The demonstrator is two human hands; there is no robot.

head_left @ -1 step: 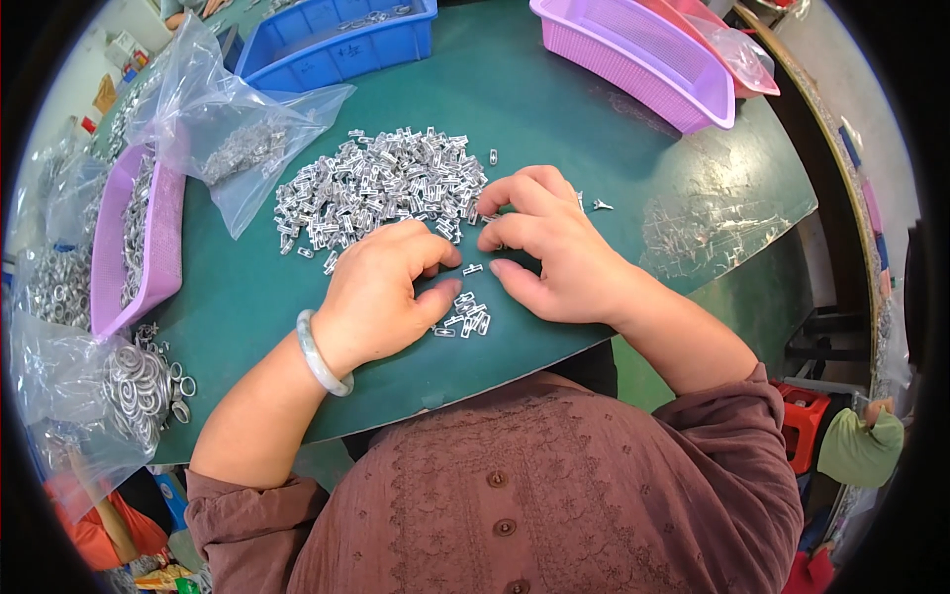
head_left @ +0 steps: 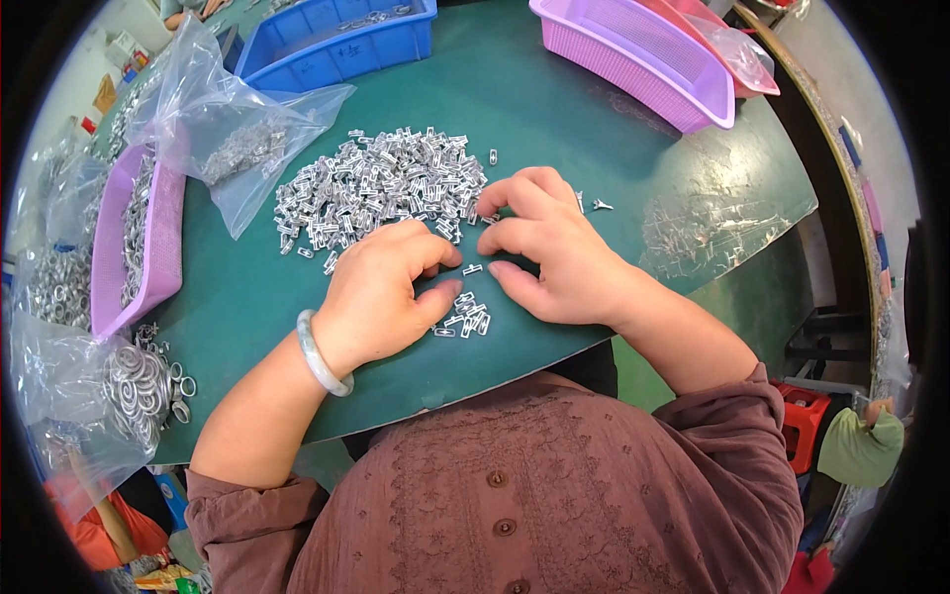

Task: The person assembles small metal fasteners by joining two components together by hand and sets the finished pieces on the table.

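Note:
A heap of small silvery metal pieces (head_left: 381, 188), oblong with a slot, lies on the green tabletop (head_left: 534, 361). My left hand (head_left: 381, 289) rests at the heap's near edge, fingers curled, with a gap between thumb and forefinger and nothing seen in it. Across from it, my right hand (head_left: 556, 255) has its thumb and fingers apart, fingertips by the heap's right side; I see nothing held there. One single metal piece (head_left: 472, 269) lies between the two hands. Nearer to me sits a small cluster of the same pieces (head_left: 465, 319), beside my left thumb.
At left stands a purple basket (head_left: 163, 247) of metal parts, with a clear plastic bag (head_left: 252, 188) beside it and a pile of metal rings (head_left: 139, 391) below. A blue bin (head_left: 341, 54) and another purple basket (head_left: 633, 64) stand at the back. Other people are partly visible.

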